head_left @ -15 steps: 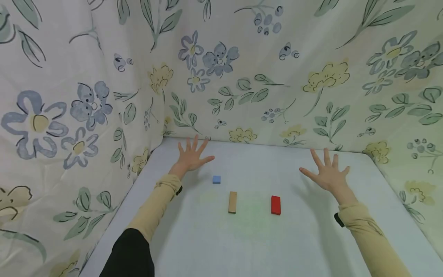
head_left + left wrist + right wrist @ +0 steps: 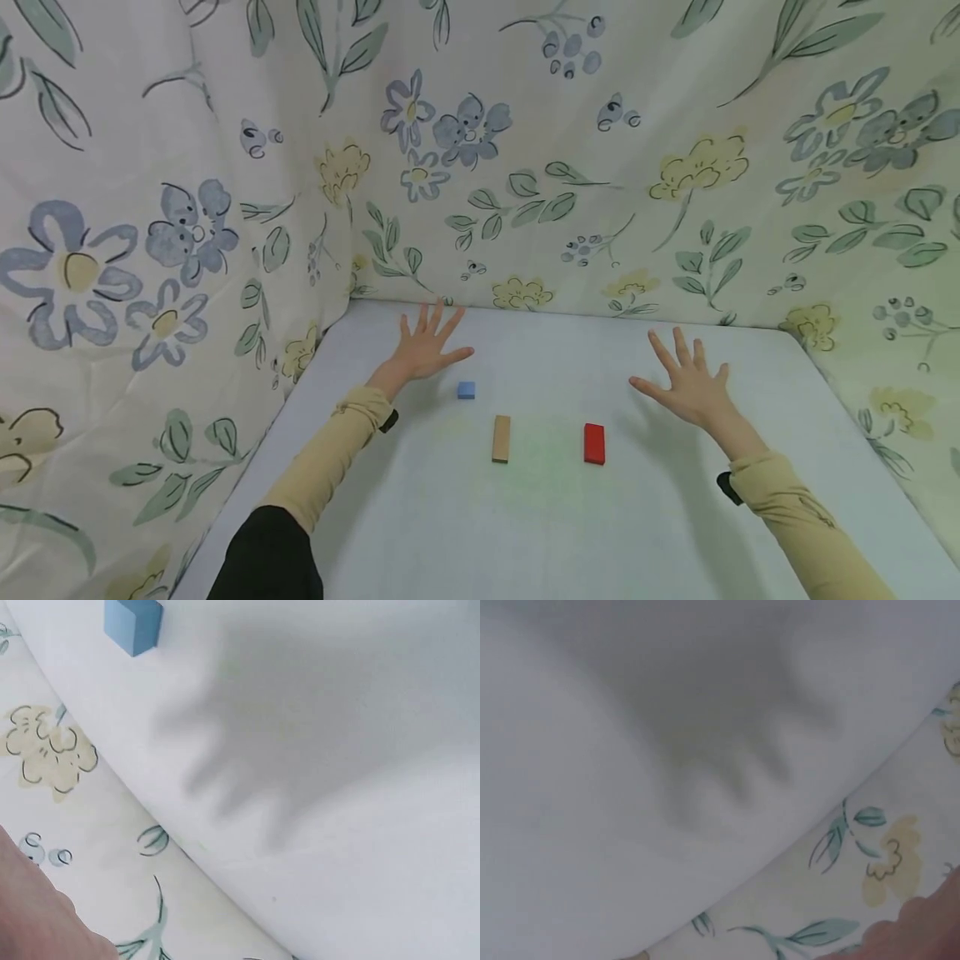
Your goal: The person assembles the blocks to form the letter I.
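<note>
Above the far left of the white table, my left hand (image 2: 420, 352) is held with its fingers spread and straight, touching nothing. The blue block (image 2: 467, 390) lies just to its right and nearer to me; the left wrist view shows this blue block (image 2: 133, 626) at its top edge. A flat wooden block (image 2: 501, 439) lies near the middle of the table. To the right of that is a red block (image 2: 594, 444). My right hand (image 2: 692, 387), also spread and holding nothing, hovers beyond and to the right of the red block.
A white table (image 2: 547, 533) carries the blocks. Floral curtain (image 2: 525, 225) hangs along its back and both sides, close to the table edges. Hand shadows fall on the tabletop in both wrist views.
My right hand has moved left, towards the middle. The left hand has shifted slightly right, closer over the blue block's side. The blocks stay in place on the table.
</note>
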Tool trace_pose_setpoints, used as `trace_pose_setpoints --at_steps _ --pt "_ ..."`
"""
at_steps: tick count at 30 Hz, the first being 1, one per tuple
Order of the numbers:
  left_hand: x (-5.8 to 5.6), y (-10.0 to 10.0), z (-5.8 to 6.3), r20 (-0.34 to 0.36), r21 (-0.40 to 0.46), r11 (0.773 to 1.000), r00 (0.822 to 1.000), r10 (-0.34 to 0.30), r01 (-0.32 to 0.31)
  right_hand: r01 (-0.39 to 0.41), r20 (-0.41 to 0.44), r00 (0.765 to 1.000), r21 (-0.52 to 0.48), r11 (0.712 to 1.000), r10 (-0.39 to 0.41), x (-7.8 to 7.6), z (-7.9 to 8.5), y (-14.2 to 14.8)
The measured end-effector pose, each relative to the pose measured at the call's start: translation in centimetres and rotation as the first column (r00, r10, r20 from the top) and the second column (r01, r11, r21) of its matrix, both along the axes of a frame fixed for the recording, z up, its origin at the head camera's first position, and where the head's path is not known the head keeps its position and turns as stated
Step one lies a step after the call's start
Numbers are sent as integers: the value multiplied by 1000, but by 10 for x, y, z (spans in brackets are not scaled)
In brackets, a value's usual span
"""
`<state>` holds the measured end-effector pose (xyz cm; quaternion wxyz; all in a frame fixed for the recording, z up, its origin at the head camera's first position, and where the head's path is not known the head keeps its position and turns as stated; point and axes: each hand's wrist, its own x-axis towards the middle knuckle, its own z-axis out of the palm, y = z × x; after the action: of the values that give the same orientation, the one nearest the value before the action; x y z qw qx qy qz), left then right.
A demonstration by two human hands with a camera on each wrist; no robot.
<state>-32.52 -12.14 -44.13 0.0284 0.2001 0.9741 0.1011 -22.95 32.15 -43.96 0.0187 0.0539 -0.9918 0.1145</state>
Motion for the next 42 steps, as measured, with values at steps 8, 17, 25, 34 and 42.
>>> trace_pose_setpoints --at_steps 8,17,25,34,42 --pt "10 12 -3 2 54 995 996 -85 85 -42 14 999 -7 999 42 7 -6 -14" --pt "24 28 -6 30 96 979 982 -185 182 -93 31 995 -57 994 95 16 -14 -28" --pt "37 39 -11 77 158 957 963 -257 243 -152 25 988 -101 983 155 25 -17 -40" --pt "52 47 -19 180 296 926 938 -296 236 -197 59 975 -209 958 213 34 -22 -49" --pt "69 49 -30 320 430 883 882 -345 189 -204 94 967 -283 937 239 42 -28 -55"
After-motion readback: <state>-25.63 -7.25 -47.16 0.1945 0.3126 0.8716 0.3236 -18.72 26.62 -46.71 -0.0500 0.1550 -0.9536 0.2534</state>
